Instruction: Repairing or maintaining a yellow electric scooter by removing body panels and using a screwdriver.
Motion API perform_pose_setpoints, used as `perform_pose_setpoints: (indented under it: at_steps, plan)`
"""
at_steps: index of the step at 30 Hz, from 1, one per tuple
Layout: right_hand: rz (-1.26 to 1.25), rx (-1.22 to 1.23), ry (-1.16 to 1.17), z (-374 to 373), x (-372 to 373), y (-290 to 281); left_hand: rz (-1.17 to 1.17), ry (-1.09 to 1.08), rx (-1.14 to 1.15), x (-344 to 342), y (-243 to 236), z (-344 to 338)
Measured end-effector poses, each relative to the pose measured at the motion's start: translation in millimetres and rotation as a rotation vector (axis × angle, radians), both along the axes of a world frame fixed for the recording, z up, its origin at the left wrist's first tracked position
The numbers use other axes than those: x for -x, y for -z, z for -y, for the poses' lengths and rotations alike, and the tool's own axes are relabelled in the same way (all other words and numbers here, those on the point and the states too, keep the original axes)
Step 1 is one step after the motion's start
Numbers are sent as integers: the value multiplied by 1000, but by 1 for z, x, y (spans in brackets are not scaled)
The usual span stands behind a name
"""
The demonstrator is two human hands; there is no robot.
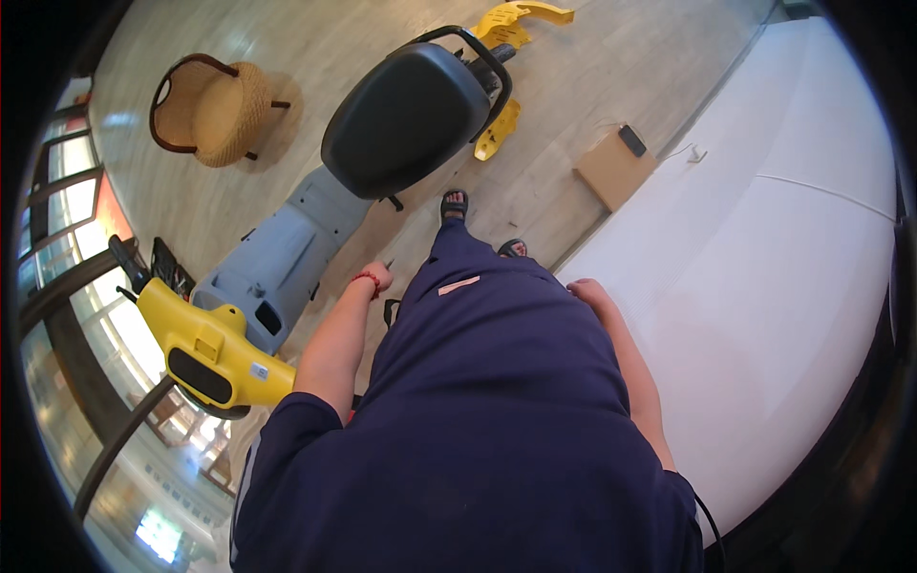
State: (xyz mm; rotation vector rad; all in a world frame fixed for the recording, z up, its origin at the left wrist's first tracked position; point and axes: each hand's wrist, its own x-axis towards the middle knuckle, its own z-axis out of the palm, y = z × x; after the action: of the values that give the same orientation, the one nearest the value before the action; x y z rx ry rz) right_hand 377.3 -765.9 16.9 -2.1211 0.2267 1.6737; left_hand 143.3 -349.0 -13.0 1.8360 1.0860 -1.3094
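My left hand (379, 275), with a red bead bracelet at the wrist, hangs beside the scooter. Its fingers are curled closed, and a thin dark tip pokes out of them; what it belongs to is too small to make out. The scooter (277, 224) stands to my left, with a black seat (406, 119), bare grey body panels and a yellow front with a handlebar. My right hand (590, 292) hangs low at my right side, near a white surface. Its fingers are mostly turned from view, and nothing shows in it.
Yellow body panels (498, 132) lie on the floor by the scooter's rear. A wicker chair (224, 110) stands at the far left. A cardboard box (611, 172) with a black phone-like object (631, 140) on it sits against the white wall (755, 258) at right.
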Motion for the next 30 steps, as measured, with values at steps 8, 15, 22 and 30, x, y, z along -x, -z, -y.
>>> perform_pose_setpoints:
  at_steps: [8,15,22,30]
  plan:
    - [89,-1,329,-17,7,7,27,-2,0,-39,-19,-17]
    - [66,74,195,18,47,52,226,149,8,-79,16,-61]
    - [82,63,-198,24,99,73,132,373,34,-107,25,-76]
    - [-68,140,669,10,135,64,112,442,46,-137,22,-69]
